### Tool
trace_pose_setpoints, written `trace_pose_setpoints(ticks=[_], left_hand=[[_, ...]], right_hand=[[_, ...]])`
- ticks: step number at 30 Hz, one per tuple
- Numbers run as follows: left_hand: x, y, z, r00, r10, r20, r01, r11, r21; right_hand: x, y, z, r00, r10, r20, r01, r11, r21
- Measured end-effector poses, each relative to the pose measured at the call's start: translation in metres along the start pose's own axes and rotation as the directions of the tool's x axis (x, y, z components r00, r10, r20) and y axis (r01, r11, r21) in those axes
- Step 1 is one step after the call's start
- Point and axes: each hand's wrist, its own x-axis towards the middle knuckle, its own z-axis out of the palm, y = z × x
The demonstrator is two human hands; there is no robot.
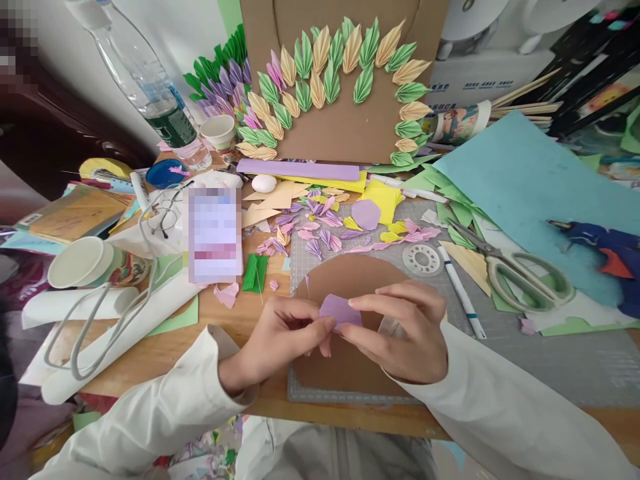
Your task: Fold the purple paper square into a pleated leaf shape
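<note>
A small piece of purple paper [338, 311] is pinched between both my hands just above a brown cardboard disc [345, 280] on the grey cutting mat [550, 360]. My left hand [280, 337] grips its left edge with thumb and fingers closed. My right hand [400, 330] pinches its right side, fingers curled. Beyond the disc lie several small folded paper leaves [325, 230] in purple, pink and yellow, and a loose purple paper piece [366, 214].
Scissors [520, 270] and a white pen [463, 293] lie right of the disc, a tape roll [421, 259] beside them. A cardboard panel [345, 120] ringed with folded leaves stands at the back. Paper cups [87, 261], a water bottle [150, 87] and cables crowd the left.
</note>
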Motion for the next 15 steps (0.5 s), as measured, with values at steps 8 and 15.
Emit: trace_pose_setpoints(ticks=[8, 15], left_hand=[[-0.0023, 0.0004, -0.0039, 0.996, 0.051, 0.073, -0.052, 0.999, 0.009], [0.0007, -0.0022, -0.0055, 0.885, 0.453, -0.11, -0.414, 0.872, 0.262]], right_hand=[[-0.0034, 0.0079, -0.004, 0.995, 0.023, 0.093, -0.044, 0.971, 0.233], [0.0005, 0.0094, -0.0056, 0.975, 0.18, 0.127, -0.211, 0.929, 0.304]])
